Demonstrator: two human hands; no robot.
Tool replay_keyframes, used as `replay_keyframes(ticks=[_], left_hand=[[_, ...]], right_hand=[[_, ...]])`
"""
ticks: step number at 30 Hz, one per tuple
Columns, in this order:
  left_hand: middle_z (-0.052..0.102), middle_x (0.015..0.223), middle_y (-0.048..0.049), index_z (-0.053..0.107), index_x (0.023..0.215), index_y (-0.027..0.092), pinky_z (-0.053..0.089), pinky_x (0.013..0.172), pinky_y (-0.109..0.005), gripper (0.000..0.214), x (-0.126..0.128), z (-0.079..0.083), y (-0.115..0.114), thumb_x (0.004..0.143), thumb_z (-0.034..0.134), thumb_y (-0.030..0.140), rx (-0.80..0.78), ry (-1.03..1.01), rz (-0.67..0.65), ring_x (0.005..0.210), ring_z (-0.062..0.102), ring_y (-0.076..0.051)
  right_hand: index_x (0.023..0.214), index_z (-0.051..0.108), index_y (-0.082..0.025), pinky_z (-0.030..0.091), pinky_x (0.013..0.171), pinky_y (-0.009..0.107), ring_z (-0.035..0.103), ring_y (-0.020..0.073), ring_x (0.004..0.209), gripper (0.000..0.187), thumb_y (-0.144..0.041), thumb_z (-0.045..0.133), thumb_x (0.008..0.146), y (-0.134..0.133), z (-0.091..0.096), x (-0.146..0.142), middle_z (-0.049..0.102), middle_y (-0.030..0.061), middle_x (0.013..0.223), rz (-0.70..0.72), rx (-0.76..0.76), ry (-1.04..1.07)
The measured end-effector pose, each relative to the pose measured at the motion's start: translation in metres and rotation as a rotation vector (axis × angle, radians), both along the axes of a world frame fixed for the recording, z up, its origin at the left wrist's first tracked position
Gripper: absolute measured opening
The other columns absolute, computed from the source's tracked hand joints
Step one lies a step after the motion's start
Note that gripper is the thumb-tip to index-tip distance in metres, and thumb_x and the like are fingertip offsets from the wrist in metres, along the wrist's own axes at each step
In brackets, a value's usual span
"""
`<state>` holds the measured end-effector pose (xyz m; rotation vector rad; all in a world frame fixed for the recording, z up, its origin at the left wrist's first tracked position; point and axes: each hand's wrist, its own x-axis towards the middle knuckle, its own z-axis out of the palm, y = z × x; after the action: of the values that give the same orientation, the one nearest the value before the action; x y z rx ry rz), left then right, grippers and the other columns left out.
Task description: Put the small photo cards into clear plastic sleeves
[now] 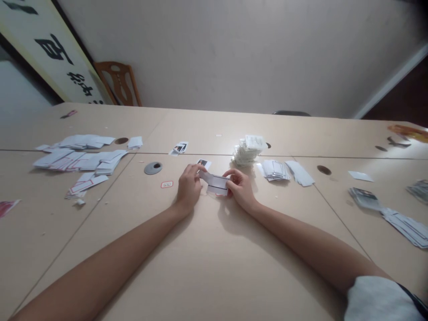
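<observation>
Grip on both sides is clamping: L hand (189,186) is pinching the left end of 1 white slip (217,182), R hand (240,187) is pinching its right end. Slip's sitting approx. centre, betw. the hands over the bench (220,263); whether its lower edge is touching isn't showing. Looks like the handling stage: 1 piece is apparently being shaped or straightened betw. fingertips, & the next move's prob. calling for level ends & light pressure, so the thin paper isn't creasing askew.

Counting now, clock centred on the slip: 1 photo card (205,164) is lying at 11, just beyond the L fingers. Betw. 10 & 11, min. 2 photo prints (179,148) are overlapping. 1 red-outlined tag (167,184) is resting at 9. Betw. 1 & 2, 1 tall stack (249,150) is rising unevenly. Approx. 3, 1 pile of lined cards (276,170) is sitting, w/ 1 pile of plain strips (300,173) just beside it. Way out at 9, white paper heaps (75,160) are spreading in rows, overlapping, so no exact no. is showing.
</observation>
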<state>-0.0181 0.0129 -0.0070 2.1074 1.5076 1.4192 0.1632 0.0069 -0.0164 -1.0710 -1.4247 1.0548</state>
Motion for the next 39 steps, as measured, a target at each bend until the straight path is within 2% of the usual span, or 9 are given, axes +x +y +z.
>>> replay_keyframes(ticks=[8,13,20,23,26,29,33,36,39], left_hand=[[0.058,0.099,-0.0047,0.06,0.088,0.021,0.05,0.081,-0.032,0.037,-0.003,-0.004,0.007,0.073,0.037,-0.004,-0.036,-0.118,0.06,0.099,0.058,-0.019],[0.058,0.097,-0.0048,0.061,0.086,0.021,0.05,0.068,-0.028,0.038,-0.002,-0.003,0.007,0.07,0.037,-0.004,-0.067,-0.127,0.075,0.091,0.058,-0.018],[0.058,0.096,-0.0048,0.061,0.086,0.02,0.048,0.062,-0.024,0.037,-0.003,-0.004,0.008,0.068,0.038,-0.003,-0.07,-0.136,0.083,0.089,0.059,-0.016],[0.056,0.095,-0.0048,0.06,0.085,0.02,0.047,0.058,-0.024,0.036,-0.003,-0.004,0.008,0.067,0.039,-0.003,-0.073,-0.133,0.074,0.086,0.059,-0.016],[0.056,0.097,-0.0048,0.06,0.086,0.021,0.048,0.06,-0.024,0.036,-0.002,-0.005,0.007,0.068,0.038,-0.003,-0.056,-0.127,0.055,0.085,0.058,-0.016],[0.055,0.1,-0.0051,0.059,0.088,0.021,0.05,0.068,-0.025,0.037,-0.003,-0.005,0.006,0.069,0.038,-0.003,-0.02,-0.111,0.027,0.096,0.058,-0.018],[0.056,0.098,-0.0047,0.058,0.086,0.021,0.05,0.073,-0.028,0.035,-0.005,-0.003,0.007,0.07,0.039,-0.003,0.009,-0.135,0.061,0.096,0.058,-0.018],[0.056,0.098,-0.0046,0.058,0.085,0.02,0.051,0.073,-0.027,0.03,-0.004,0.0,0.006,0.072,0.041,-0.001,0.035,-0.14,0.042,0.092,0.059,-0.017],[0.056,0.099,-0.0049,0.058,0.088,0.02,0.051,0.075,-0.028,0.028,-0.001,0.003,0.003,0.076,0.041,0.001,0.056,-0.087,0.006,0.094,0.059,-0.017]], right_hand=[[0.08,0.058,-0.021,0.04,0.04,0.022,0.051,0.0123,0.041,0.01,-0.022,0.05,0.074,0.002,-0.001,0.0,0.051,-0.006,0.048,-0.065,-0.032,0.029],[0.079,0.059,-0.021,0.042,0.042,0.023,0.052,0.0132,0.041,0.008,-0.025,0.053,0.077,0.004,-0.002,0.0,0.053,-0.0049,0.046,-0.046,-0.05,0.016],[0.082,0.061,-0.02,0.041,0.043,0.023,0.054,0.0121,0.046,0.011,-0.029,0.054,0.079,0.005,-0.004,0.0,0.055,-0.0035,0.058,-0.128,0.039,0.019],[0.081,0.061,-0.021,0.042,0.043,0.024,0.054,0.0121,0.045,0.011,-0.027,0.053,0.078,0.004,-0.004,-0.002,0.052,-0.0038,0.056,-0.144,0.071,0.028],[0.079,0.062,-0.021,0.041,0.042,0.025,0.053,0.0126,0.044,0.009,-0.025,0.053,0.077,0.002,-0.002,-0.003,0.05,-0.004,0.053,-0.167,0.103,0.036],[0.076,0.062,-0.021,0.041,0.042,0.025,0.051,0.0126,0.043,0.009,-0.022,0.054,0.075,-0.001,0.007,-0.002,0.05,-0.0039,0.052,-0.189,0.152,0.015],[0.077,0.063,-0.021,0.04,0.042,0.025,0.05,0.012,0.045,0.01,-0.02,0.054,0.074,-0.004,0.028,0.011,0.053,-0.0031,0.056,-0.25,0.261,-0.002],[0.086,0.064,-0.021,0.04,0.042,0.023,0.05,0.011,0.045,0.014,-0.021,0.055,0.075,-0.004,0.042,0.032,0.054,-0.0042,0.058,-0.33,0.304,0.097],[0.091,0.065,-0.02,0.041,0.042,0.022,0.05,0.01,0.045,0.017,-0.024,0.058,0.076,-0.003,0.043,0.063,0.054,-0.0047,0.058,-0.469,0.29,0.176]])
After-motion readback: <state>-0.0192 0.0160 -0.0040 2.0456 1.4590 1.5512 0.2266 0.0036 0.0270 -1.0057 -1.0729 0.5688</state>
